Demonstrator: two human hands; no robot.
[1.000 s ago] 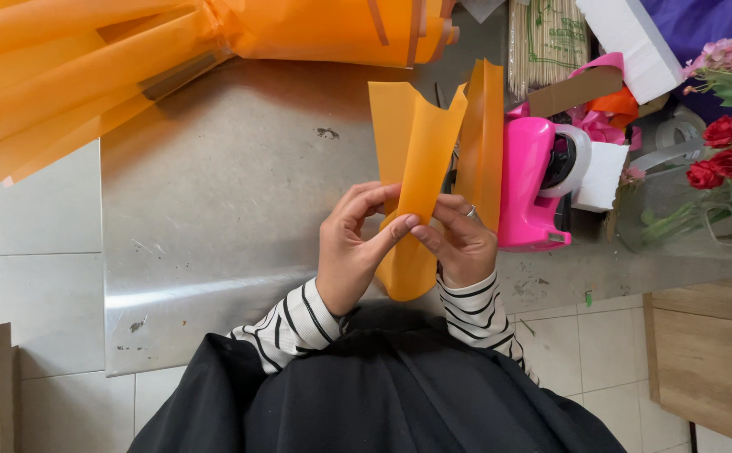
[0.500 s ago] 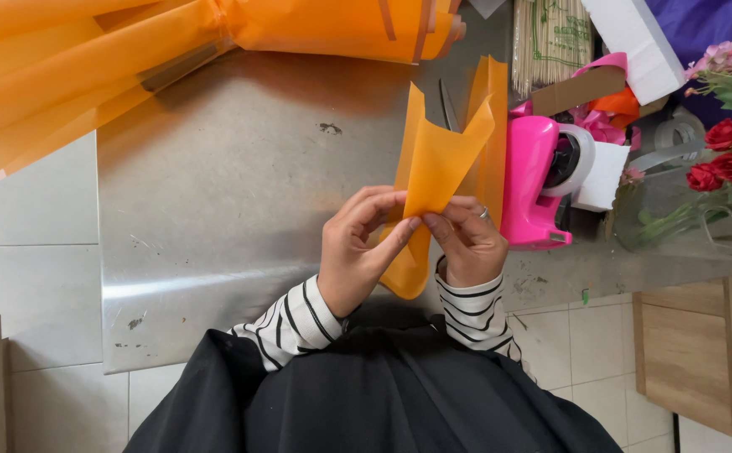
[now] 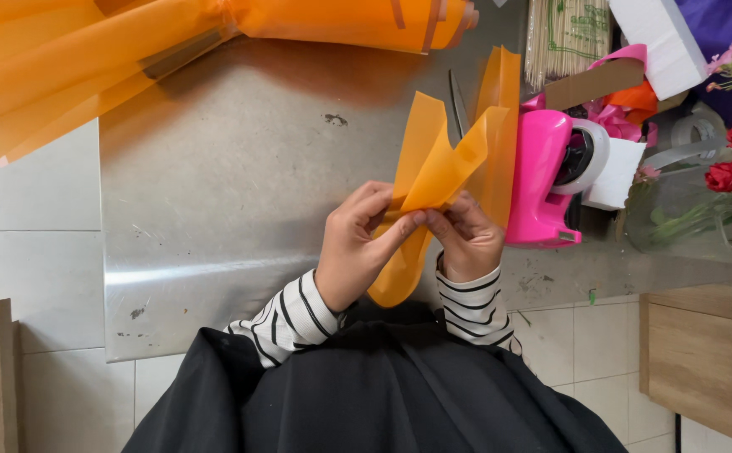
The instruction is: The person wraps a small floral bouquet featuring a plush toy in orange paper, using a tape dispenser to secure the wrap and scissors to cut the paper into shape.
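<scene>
Pinching one orange sheet (image 3: 433, 180) between two hands.
Left hand (image 3: 358, 247) and right hand (image 3: 471, 239) both gripping its gathered middle, over one steel counter (image 3: 240, 193), beside one pink tape dispenser (image 3: 542, 180).

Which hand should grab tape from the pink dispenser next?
Probably right. The right hand sits right beside the pink dispenser; the left hand is farther away and can keep pinching the orange sheet.
</scene>
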